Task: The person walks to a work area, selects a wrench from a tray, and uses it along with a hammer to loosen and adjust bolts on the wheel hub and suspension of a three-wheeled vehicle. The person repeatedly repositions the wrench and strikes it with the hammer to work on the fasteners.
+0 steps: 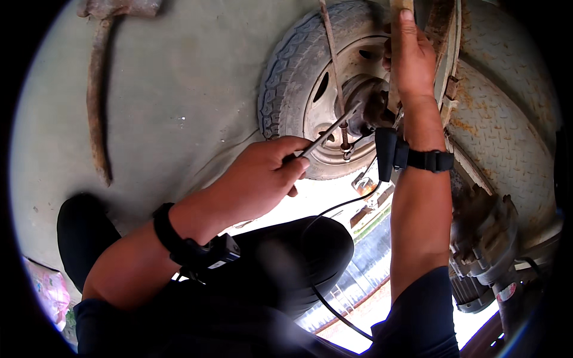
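Left hand [253, 176]: closed narrow on a slim metal rod [330, 133], thumb and forefinger pinching its near end. Rod slants up and right across the face of the wheel [313, 116]; its far end lies over the edge of the dark hub [367, 107]. Contact between rod tip and hub: cannot tell.

Right hand [415, 65]: wrapped around a flat tan bar [394, 98], thumb laid along it near the bar's upper end. Lower end of bar sits just beside the hub's right edge.

Wheel: pale rim, dusty black tire [280, 101] with chunky tread along its left edge. A thin rusty rod [332, 53] runs down from the tire's upper edge, past the hub's left edge; a small coil spring [344, 134] sits around its lower part, near the rim's lower edge.

Right of wheel: rust-spotted metal plate [501, 119] with a raised tread pattern. Below the plate's lower left edge, a grimy motor [477, 262].

Floor [179, 89], grey: sledgehammer [95, 95] near its upper left corner, head uppermost in view, well apart from the wheel. Pink bag [51, 292] at the floor's lower left edge.

Both wrists: black strap with a small device; black cable [334, 206] leads from the right one.
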Tool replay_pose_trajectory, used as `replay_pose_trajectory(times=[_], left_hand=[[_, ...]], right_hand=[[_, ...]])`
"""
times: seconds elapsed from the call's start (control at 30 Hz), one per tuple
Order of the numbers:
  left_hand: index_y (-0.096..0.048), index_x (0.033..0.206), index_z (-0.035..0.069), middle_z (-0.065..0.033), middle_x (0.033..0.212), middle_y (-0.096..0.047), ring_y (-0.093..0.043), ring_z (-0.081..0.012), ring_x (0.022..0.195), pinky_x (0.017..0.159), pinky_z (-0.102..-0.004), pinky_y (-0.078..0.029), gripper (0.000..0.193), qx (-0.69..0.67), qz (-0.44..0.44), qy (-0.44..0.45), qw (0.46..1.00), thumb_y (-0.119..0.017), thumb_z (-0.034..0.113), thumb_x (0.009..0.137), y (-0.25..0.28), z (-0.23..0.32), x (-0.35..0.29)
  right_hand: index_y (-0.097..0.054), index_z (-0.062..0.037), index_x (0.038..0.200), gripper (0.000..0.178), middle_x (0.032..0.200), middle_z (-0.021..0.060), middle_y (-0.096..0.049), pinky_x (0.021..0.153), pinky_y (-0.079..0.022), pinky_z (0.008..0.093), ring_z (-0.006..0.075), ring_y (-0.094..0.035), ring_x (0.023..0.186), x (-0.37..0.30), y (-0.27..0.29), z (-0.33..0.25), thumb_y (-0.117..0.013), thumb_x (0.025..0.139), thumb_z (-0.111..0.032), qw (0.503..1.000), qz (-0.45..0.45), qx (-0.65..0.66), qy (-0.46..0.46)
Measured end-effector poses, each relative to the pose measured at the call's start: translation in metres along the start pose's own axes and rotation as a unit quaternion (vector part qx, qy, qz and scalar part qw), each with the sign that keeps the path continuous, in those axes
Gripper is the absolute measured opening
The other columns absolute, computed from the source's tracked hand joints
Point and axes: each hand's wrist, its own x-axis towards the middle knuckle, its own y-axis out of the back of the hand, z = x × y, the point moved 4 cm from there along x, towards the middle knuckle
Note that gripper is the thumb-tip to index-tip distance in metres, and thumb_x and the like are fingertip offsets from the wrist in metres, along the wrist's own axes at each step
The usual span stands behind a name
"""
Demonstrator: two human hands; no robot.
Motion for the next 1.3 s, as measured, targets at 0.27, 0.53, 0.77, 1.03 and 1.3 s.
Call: replay_pose_trajectory(times=[0.27, 0.53, 0.77, 1.03, 1.3], left_hand=[[-0.056, 0.128, 0.001, -0.0062, 0.086, -0.064, -0.064, -0.0127, 0.068, 0.064, -0.0281, -0.052, 0.030, 0.063, -0.018, -0.030, 0.997, -0.049, 0.014, 0.102, -0.008, 0.015, 0.047], [-0.055, 0.129, -0.001, -0.0066, 0.081, -0.064, -0.063, -0.0128, 0.066, 0.063, -0.0280, -0.052, 0.031, 0.103, 0.037, -0.124, 0.986, -0.052, 0.012, 0.101, -0.024, 0.007, 0.063], [-0.053, 0.133, 0.002, -0.0052, 0.080, -0.061, -0.057, -0.0106, 0.064, 0.062, -0.0270, -0.051, 0.034, 0.039, 0.072, -0.183, 0.980, -0.052, 0.009, 0.101, -0.048, -0.020, 0.073], [-0.048, 0.139, 0.006, -0.0020, 0.081, -0.055, -0.051, -0.0091, 0.065, 0.063, -0.0261, -0.048, 0.038, -0.009, 0.063, -0.195, 0.979, -0.051, 0.008, 0.101, -0.074, -0.034, 0.082], [-0.051, 0.136, 0.005, -0.0003, 0.081, -0.056, -0.051, -0.0079, 0.067, 0.063, -0.0245, -0.048, 0.035, -0.050, 0.071, -0.170, 0.982, -0.051, 0.009, 0.102, -0.079, -0.047, 0.095]], right_hand=[[-0.056, -0.0135, 0.076, 0.045, 0.060, -0.0080, -0.043, 0.045, -0.029, 0.0228, 0.0041, -0.036, 0.050, 0.005, -0.003, 0.003, -0.053, 0.098, -0.052, 0.997, -0.013, 0.074, 0.010], [-0.057, -0.0130, 0.076, 0.047, 0.059, -0.0065, -0.046, 0.044, -0.031, 0.0226, 0.0052, -0.040, 0.048, 0.000, -0.004, -0.003, -0.054, 0.097, -0.055, 0.998, -0.007, 0.067, -0.008], [-0.058, -0.0125, 0.076, 0.047, 0.060, -0.0064, -0.047, 0.045, -0.032, 0.0224, 0.0052, -0.041, 0.049, -0.001, -0.006, -0.003, -0.055, 0.096, -0.055, 0.997, 0.007, 0.072, -0.019], [-0.058, -0.0113, 0.076, 0.048, 0.061, -0.0067, -0.047, 0.046, -0.032, 0.0221, 0.0048, -0.041, 0.051, 0.001, -0.003, 0.000, -0.055, 0.096, -0.055, 0.998, 0.007, 0.055, 0.000], [-0.061, -0.0076, 0.080, 0.051, 0.060, -0.0047, -0.049, 0.045, -0.036, 0.0231, 0.0061, -0.045, 0.050, -0.004, -0.002, -0.008, -0.055, 0.096, -0.055, 0.999, 0.026, 0.011, -0.030]])
